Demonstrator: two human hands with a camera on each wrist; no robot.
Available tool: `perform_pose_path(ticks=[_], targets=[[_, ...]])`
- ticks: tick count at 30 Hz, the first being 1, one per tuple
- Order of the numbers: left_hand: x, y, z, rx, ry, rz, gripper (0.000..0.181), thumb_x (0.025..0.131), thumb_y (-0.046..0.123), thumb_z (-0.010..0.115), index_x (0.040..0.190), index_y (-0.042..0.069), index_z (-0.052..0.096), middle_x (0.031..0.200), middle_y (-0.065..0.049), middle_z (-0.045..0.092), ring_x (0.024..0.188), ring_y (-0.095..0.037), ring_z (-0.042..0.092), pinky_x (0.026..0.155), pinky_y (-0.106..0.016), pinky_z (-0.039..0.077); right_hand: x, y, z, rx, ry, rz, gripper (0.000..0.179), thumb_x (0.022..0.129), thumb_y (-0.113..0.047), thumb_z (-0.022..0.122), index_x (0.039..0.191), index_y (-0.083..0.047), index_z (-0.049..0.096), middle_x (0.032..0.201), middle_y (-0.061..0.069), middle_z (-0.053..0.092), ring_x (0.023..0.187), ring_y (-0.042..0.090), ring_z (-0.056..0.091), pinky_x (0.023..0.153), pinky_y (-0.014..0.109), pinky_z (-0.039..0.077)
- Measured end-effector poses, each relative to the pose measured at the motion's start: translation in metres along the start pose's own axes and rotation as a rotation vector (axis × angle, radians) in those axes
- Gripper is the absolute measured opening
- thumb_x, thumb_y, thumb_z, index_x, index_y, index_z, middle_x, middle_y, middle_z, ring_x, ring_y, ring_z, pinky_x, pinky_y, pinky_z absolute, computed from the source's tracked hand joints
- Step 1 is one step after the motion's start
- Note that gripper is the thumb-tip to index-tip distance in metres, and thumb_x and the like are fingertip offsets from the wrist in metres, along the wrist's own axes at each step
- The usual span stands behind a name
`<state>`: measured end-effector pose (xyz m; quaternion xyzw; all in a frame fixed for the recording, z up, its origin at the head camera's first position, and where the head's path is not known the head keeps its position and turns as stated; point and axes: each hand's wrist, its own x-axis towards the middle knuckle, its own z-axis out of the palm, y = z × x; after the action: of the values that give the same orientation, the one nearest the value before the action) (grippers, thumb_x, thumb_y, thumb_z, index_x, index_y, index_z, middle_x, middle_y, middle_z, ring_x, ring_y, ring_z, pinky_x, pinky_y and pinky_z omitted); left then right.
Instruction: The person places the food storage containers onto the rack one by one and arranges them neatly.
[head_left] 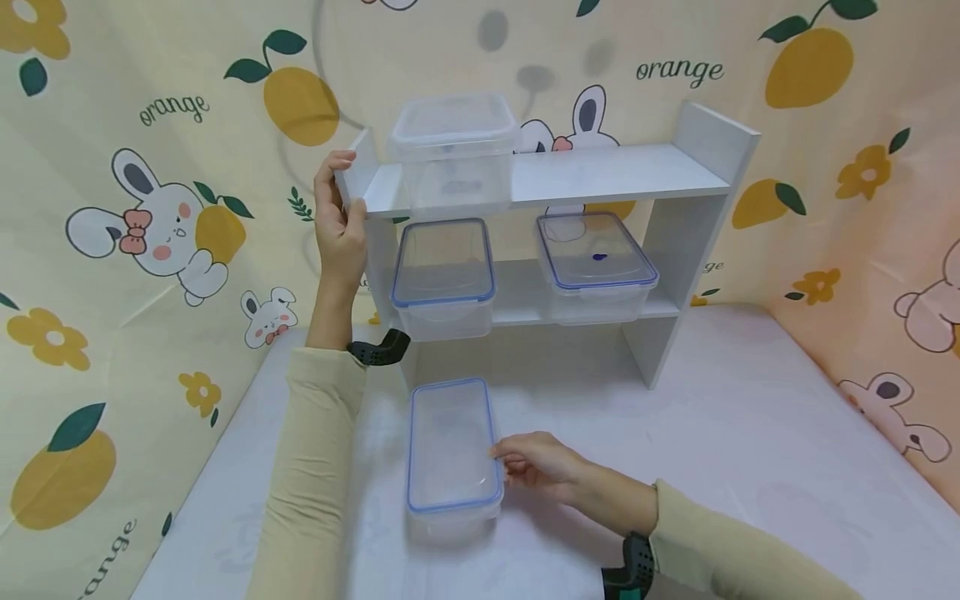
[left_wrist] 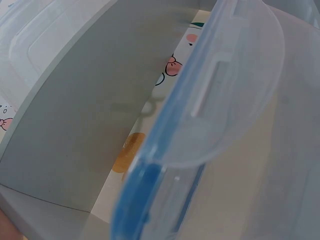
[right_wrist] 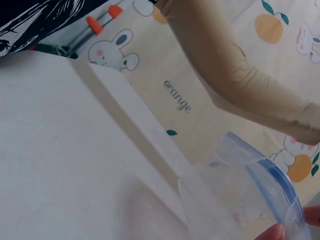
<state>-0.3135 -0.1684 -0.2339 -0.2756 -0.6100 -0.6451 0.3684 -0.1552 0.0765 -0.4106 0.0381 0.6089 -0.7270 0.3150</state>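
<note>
My left hand (head_left: 341,221) grips the upper left side panel (head_left: 362,171) of a white two-tier shelf (head_left: 615,173), thumb in front and fingers behind. With my right hand (head_left: 543,467) I pinch the right edge of a clear food container (head_left: 453,450) with a blue-sealed lid, in front of the shelf. In the right wrist view, fingertips (right_wrist: 272,232) hold that container's blue-lined rim (right_wrist: 280,182). Whether its base touches the table cannot be told. A blue-rimmed container (left_wrist: 240,100) fills much of the left wrist view.
Two blue-sealed containers, left (head_left: 444,279) and right (head_left: 600,267), sit on the middle shelf. Clear containers (head_left: 457,154) stand at the top shelf's left end. A white-covered table (head_left: 720,467) lies below; a printed cloth (head_left: 135,350) hangs behind and at both sides.
</note>
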Motion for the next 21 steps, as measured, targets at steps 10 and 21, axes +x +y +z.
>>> perform_pose_path(ticks=[10, 21], targets=[[-0.001, 0.000, -0.001, 0.011, -0.004, -0.006, 0.045, 0.086, -0.013, 0.031, 0.124, 0.008, 0.042, 0.134, 0.008, 0.044, 0.133, -0.017, 0.039, 0.112, -0.041, 0.031, -0.008, -0.007, -0.007, -0.047, -0.003, -0.007, 0.004, 0.080, -0.013, 0.064, 0.081, -0.009, 0.064, 0.062, -0.010, 0.064, 0.061, 0.001, 0.057, 0.066, 0.017, 0.050], [-0.001, 0.001, 0.001, 0.002, -0.001, -0.001, 0.045, 0.085, -0.013, 0.031, 0.124, 0.007, 0.042, 0.134, 0.007, 0.044, 0.135, -0.029, 0.036, 0.109, -0.043, 0.031, -0.018, -0.014, -0.014, -0.019, -0.033, -0.017, 0.010, 0.081, -0.011, 0.063, 0.089, -0.005, 0.062, 0.067, -0.009, 0.064, 0.064, 0.001, 0.057, 0.068, 0.017, 0.052]])
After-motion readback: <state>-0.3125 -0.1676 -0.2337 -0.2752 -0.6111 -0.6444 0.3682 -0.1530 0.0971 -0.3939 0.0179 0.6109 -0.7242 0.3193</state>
